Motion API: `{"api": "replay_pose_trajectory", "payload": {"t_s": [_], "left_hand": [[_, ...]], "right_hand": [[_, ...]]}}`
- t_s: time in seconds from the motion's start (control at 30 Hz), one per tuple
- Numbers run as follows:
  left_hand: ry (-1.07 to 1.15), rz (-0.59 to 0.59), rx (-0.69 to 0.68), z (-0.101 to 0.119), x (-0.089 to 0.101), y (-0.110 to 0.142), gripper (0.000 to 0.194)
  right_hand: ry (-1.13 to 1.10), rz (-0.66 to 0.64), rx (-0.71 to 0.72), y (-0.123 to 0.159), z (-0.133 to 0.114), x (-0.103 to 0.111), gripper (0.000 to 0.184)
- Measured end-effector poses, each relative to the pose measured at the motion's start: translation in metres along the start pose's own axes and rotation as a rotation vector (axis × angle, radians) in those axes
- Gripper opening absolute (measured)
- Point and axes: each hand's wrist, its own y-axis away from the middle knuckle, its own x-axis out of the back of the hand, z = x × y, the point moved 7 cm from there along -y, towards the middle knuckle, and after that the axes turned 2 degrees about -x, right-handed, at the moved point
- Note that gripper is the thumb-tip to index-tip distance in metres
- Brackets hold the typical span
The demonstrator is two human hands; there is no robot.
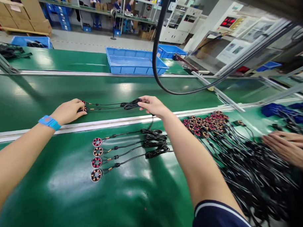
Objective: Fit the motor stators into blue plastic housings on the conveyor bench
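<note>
My left hand (70, 111), with a blue wristband, is closed on round coil rings (84, 106) at one end of two black cables. At the other end my right hand (151, 106) pinches the cables' looped bundle (130, 104), so the leads stretch between my hands over the green belt. Nearer to me on the green table, several ring-shaped motor coils (96, 162) with red or copper windings lie in a column. Their cables run right to bundled loops (155, 140), partly behind my right forearm.
At right lies a big heap of coils (208, 123) and black cables (258, 177), near another person's hands (287, 146). A blue tray (135, 65) stands beyond the belt. A thick black cable (155, 57) hangs in front. A white rail (73, 127) divides belt and table.
</note>
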Motion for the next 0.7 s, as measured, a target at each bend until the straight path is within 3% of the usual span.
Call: {"api": "replay_pose_trajectory", "payload": {"t_s": [0.13,0.23,0.33,0.47,0.53,0.6,0.7], "left_hand": [[0.028,0.046,-0.08,0.077,-0.01,0.034,0.041],[0.123,0.004,-0.155,0.112,-0.021,0.055,0.046],[0.175,-0.045,-0.214,0.122,-0.027,0.069,0.051],[0.15,-0.041,-0.233,0.119,-0.026,0.085,0.049],[0.147,-0.049,-0.236,0.119,-0.026,0.092,0.048],[0.127,-0.06,-0.245,0.122,-0.029,0.098,0.051],[0.085,-0.076,-0.256,0.125,-0.034,0.104,0.055]], "right_hand": [[0.201,-0.047,-0.002,0.04,0.029,0.049,0.037],[0.319,-0.049,-0.007,0.066,0.058,0.061,0.039],[0.384,-0.093,0.007,0.091,0.078,0.058,0.052],[0.518,-0.244,0.083,0.125,0.087,0.045,0.103],[0.631,-0.256,0.144,0.14,0.087,0.04,0.122],[0.734,-0.218,0.21,0.151,0.086,0.036,0.127],[0.817,-0.14,0.288,0.163,0.084,0.028,0.113]]}}
